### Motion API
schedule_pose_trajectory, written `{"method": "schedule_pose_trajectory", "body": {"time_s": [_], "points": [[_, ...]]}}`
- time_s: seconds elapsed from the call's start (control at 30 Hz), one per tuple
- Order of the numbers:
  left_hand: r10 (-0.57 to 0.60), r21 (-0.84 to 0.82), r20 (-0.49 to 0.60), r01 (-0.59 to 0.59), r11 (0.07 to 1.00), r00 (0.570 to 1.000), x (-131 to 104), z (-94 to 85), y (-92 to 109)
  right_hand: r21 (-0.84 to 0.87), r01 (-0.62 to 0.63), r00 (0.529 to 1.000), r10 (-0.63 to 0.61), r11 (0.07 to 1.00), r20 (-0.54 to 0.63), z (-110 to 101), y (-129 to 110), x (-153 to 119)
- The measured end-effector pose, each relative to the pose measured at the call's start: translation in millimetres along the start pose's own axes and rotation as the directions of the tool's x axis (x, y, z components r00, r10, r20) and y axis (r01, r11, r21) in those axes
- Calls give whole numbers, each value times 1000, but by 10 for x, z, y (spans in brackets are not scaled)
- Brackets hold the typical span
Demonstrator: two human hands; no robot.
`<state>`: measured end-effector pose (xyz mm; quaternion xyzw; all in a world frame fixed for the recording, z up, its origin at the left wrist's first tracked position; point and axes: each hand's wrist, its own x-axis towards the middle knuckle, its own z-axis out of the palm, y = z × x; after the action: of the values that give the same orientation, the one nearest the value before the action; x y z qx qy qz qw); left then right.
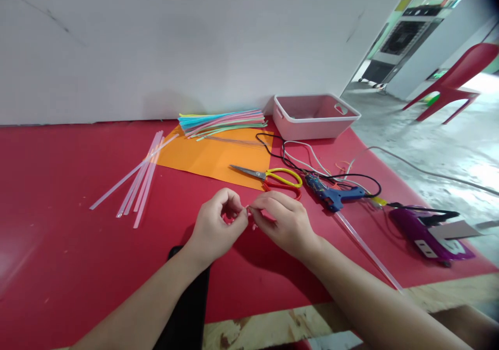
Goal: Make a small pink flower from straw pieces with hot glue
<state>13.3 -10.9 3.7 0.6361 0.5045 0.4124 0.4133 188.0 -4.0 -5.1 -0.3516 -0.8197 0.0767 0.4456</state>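
Note:
My left hand (218, 225) and my right hand (286, 223) meet over the red table, thumbs and forefingers pinched together. Between their fingertips is a small pink pipe cleaner (254, 227), mostly hidden by the fingers. Just beyond my right hand lie scissors (265, 175) with one yellow and one red handle, blades pointing left. They rest partly on an orange sheet (195, 158). A bundle of coloured pipe cleaners (224, 123) lies along the sheet's back edge. Under my left forearm is a black flat object (191, 298), partly covered.
Clear glue sticks (142, 178) lie at left. A pink basket (312, 126) stands at the back right. A blue glue gun (335, 194), tangled cords and a purple power strip (432, 236) occupy the right side. A red chair (456, 82) stands on the floor beyond.

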Motion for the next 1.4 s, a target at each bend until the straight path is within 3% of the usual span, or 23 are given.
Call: {"method": "schedule_pose_trajectory", "body": {"time_s": [0.37, 0.83, 0.97, 1.1, 1.23, 1.4], "points": [[-53, 66, -72, 57, 996, 996, -9, 1, -11, 2, 44, 998, -44, 999, 50, 34, 62, 35], [-27, 96, -67, 33, 995, 997, 33, -41, -41, -74, -46, 998, 49, 996, 45, 57, 106, 21], [71, 401, -108, -22, 916, 992, 136, -243, -49, -113, -73, 989, 86, 991, 118, 78, 191, 11], [21, 681, 100, -84, 727, 995, 175, -427, -91, -160, -57, 972, 91, 985, 216, 113, 212, 3], [-35, 715, 196, -118, 689, 980, 140, -478, -154, -194, -49, 960, 100, 980, 261, 115, 193, 6], [-41, 734, 218, -136, 666, 975, 124, -434, -155, -159, -108, 972, 137, 981, 189, 107, 177, -2]]}}
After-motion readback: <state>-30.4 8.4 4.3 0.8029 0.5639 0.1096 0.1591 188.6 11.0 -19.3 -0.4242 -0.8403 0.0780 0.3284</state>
